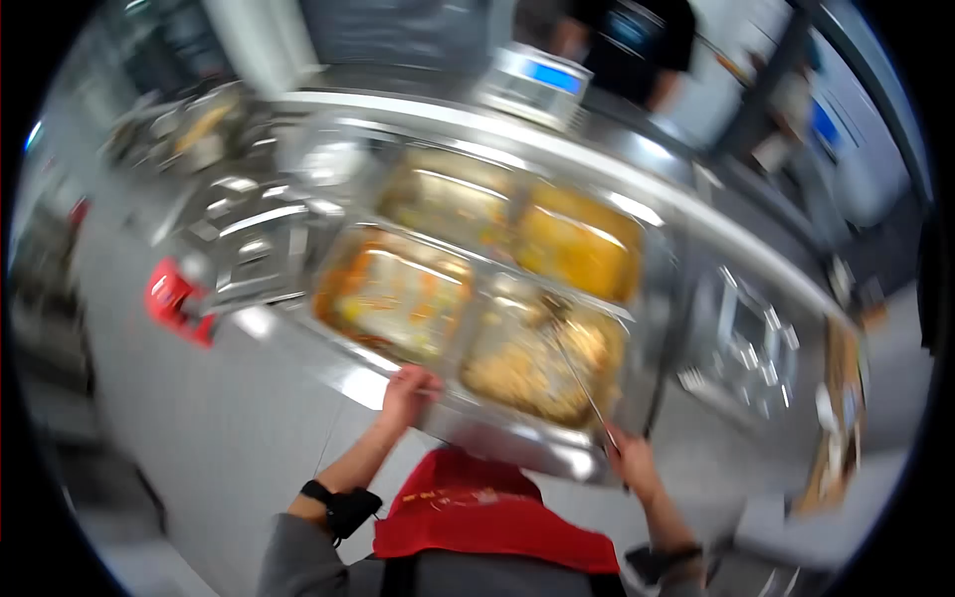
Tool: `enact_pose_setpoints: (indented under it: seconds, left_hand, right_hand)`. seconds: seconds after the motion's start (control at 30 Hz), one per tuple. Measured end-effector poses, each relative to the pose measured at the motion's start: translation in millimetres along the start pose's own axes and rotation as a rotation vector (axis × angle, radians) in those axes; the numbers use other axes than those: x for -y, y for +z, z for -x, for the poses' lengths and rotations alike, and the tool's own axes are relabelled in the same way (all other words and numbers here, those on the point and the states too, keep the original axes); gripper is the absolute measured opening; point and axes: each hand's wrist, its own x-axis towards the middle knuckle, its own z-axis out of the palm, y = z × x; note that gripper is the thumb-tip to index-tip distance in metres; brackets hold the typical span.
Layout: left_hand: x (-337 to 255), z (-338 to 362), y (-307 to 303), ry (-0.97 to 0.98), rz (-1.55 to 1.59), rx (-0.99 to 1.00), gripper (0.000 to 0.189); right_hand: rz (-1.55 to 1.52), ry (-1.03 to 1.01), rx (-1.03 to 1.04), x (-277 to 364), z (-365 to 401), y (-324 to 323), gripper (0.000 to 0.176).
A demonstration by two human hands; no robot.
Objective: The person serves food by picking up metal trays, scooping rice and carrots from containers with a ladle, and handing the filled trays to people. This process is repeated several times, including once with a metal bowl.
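Note:
My right hand [632, 462] is closed around the long thin handle of a metal ladle or serving spoon [580, 376]. Its head dips into the front right pan [537, 363], among pale chunky food, and its exact shape is blurred. My left hand [410, 395] is at the front edge of the steel steam table [497, 430], fingers curled on the rim. Just beyond it lies the front left pan [393, 298], with orange and green pieces in liquid. Behind are a pan of yellow food [579, 242] and another pan of broth [448, 194].
Steel lids or pans [257, 239] lie to the left, near a red object [179, 300]. A white scale-like device [537, 85] with a blue display stands at the back. Behind it is a person in a dark shirt [637, 45]. More shiny metalware [741, 343] sits at the right.

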Motion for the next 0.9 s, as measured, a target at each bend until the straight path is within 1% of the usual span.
enact_pose_setpoints:
  seconds: [0.03, 0.07, 0.1, 0.17, 0.2, 0.27, 0.37, 0.4, 0.5, 0.53, 0.57, 0.6, 0.63, 0.7, 0.77, 0.83, 0.9]
  left_hand:
    - [4, 6, -4, 0.014, -0.019, -0.040, 0.015]
    - [-3, 20, -3, 0.030, -0.058, -0.090, 0.016]
    - [-10, 36, -2, 0.025, -0.094, -0.132, 0.017]
    - [-18, 66, -11, 0.009, -0.028, -0.241, 0.017]
    - [-19, 76, -26, 0.038, -0.059, -0.265, 0.017]
    - [-23, 98, -49, 0.078, -0.030, -0.403, 0.017]
    - [-25, 128, -99, 0.125, 0.027, -0.556, 0.018]
    - [-27, 138, -120, 0.141, 0.043, -0.598, 0.018]
    - [-42, 168, -188, 0.215, 0.185, -0.655, 0.019]
    - [-50, 178, -214, 0.235, 0.236, -0.669, 0.020]
    - [-59, 190, -241, 0.249, 0.283, -0.686, 0.021]
    - [-71, 204, -268, 0.269, 0.308, -0.696, 0.021]
    - [-92, 218, -286, 0.302, 0.299, -0.742, 0.020]
    - [-134, 243, -320, 0.367, 0.278, -0.834, 0.017]
    - [-161, 259, -369, 0.410, 0.247, -0.823, 0.016]
    - [-189, 266, -411, 0.416, 0.232, -0.808, 0.015]
    - [-215, 261, -449, 0.442, 0.252, -0.751, 0.017]
  right_hand:
    - [0.086, 0.024, 0.061, 2, -4, 0, 0.036]
    - [0.077, -0.010, 0.001, 4, -8, 2, 0.037]
    - [0.128, -0.018, 0.012, -1, -11, 3, 0.040]
    - [0.190, -0.213, -0.131, 17, -16, -14, 0.032]
    - [0.170, -0.204, -0.093, 24, -19, -25, 0.031]
    - [0.151, -0.160, -0.020, 39, -27, -40, 0.031]
    - [-0.095, -0.234, -0.141, 92, -53, -39, 0.022]
    - [-0.189, -0.173, -0.083, 99, -65, -24, 0.025]
    - [-0.452, -0.313, -0.049, 146, -120, 42, 0.020]
    - [-0.763, -0.131, -0.007, 178, -131, 67, 0.019]
    - [-0.837, -0.129, 0.075, 210, -145, 82, 0.020]
    - [-0.912, -0.124, 0.158, 267, -164, 84, 0.021]
    - [-0.979, -0.110, 0.246, 315, -177, 85, 0.022]
    - [-1.041, -0.135, 0.349, 387, -214, 112, 0.026]
    - [-1.149, -0.036, 0.392, 462, -248, 138, 0.031]
    - [-1.279, -0.048, 0.487, 528, -285, 157, 0.037]
    - [-1.412, 0.002, 0.577, 587, -322, 171, 0.045]
